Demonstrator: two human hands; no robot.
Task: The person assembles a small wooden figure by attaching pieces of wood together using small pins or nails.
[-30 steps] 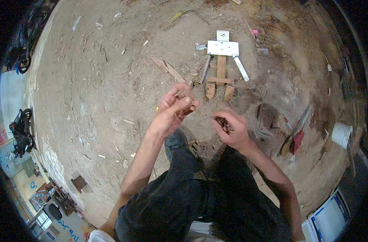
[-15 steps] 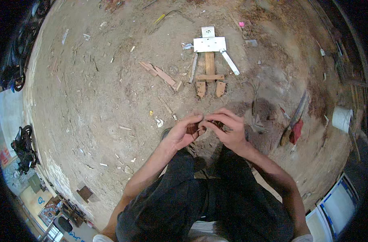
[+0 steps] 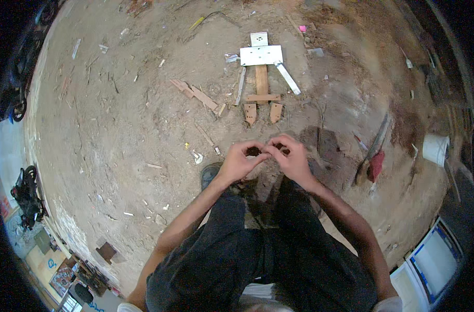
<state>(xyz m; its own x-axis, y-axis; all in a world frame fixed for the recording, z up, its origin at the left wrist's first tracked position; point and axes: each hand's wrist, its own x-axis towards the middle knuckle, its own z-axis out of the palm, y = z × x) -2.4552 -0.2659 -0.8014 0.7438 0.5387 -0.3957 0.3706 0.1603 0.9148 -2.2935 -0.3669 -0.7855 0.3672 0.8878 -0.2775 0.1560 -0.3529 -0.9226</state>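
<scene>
My left hand and my right hand meet in front of my knees, thumbs and fingertips pinched together. Whatever lies between the fingertips is too small or too hidden to make out. Beyond them on the dirt lies a figure of wooden pieces. It has a small white block with dark dots, a wider white board, a brown upright strip and a brown crosspiece. Two brown pointed pieces lie below that. A white strip slants from the board's right, a greyer strip from its left.
Splintered wood lies left of the figure. To the right are a handsaw, a red cloth and a white bucket. Small scraps dot the dirt floor. A motorcycle stands at the far left.
My left hand has turned and its fingers have curled in to meet the right hand's fingertips. The view has shifted slightly, so the floor things appear a little further left.
</scene>
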